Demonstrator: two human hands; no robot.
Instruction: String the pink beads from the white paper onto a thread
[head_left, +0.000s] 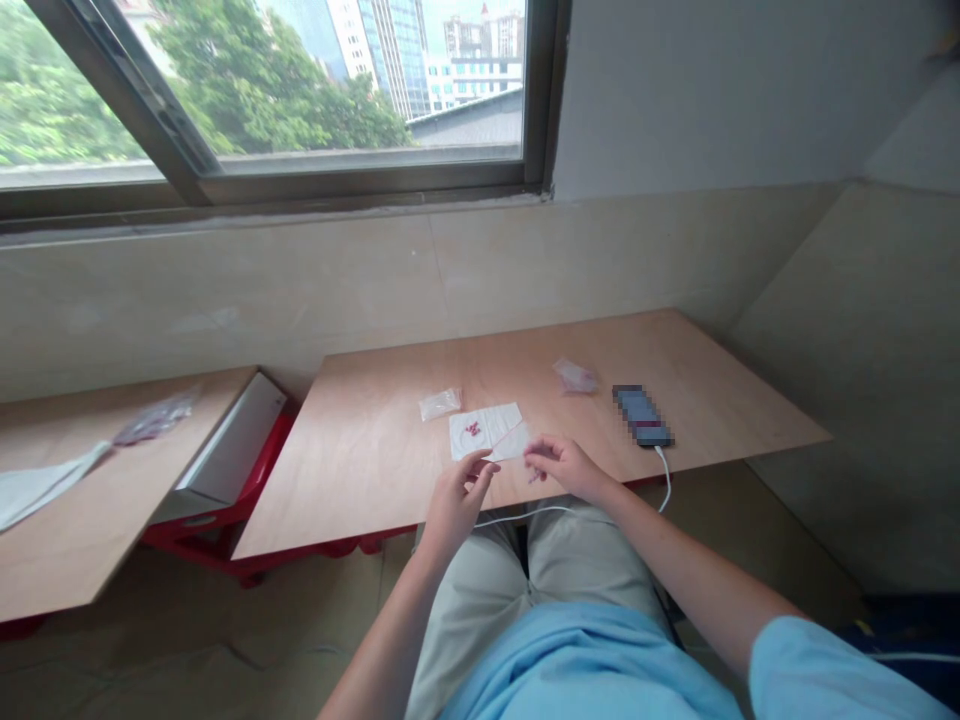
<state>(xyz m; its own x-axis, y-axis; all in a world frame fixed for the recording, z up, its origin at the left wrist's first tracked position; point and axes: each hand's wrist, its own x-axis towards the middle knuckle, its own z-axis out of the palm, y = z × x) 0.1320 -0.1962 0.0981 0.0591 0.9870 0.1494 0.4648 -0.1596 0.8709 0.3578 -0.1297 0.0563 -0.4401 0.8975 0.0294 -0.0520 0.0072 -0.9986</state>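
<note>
My left hand (457, 495) is raised above the front of a plywood table (360, 480), its fingertips pinched on a thin red thread (506, 440) that runs up and to the right over a white paper sheet (486, 432). Small red beads (472, 428) lie in a cluster on that sheet. My right hand (570, 465) is close by, fingers curled downward, with a tiny pinkish piece (534, 476) just below them. Its fingertips hide whatever they might hold. A small clear plastic bag (439, 404) lies just behind the sheet.
Farther right on the table are a crumpled plastic bag (574, 376) and a blurred phone (641, 415), whose white cable (664, 480) drops over the edge. A second board (97, 470) at left holds a bag and white cloth. Walls stand behind and right.
</note>
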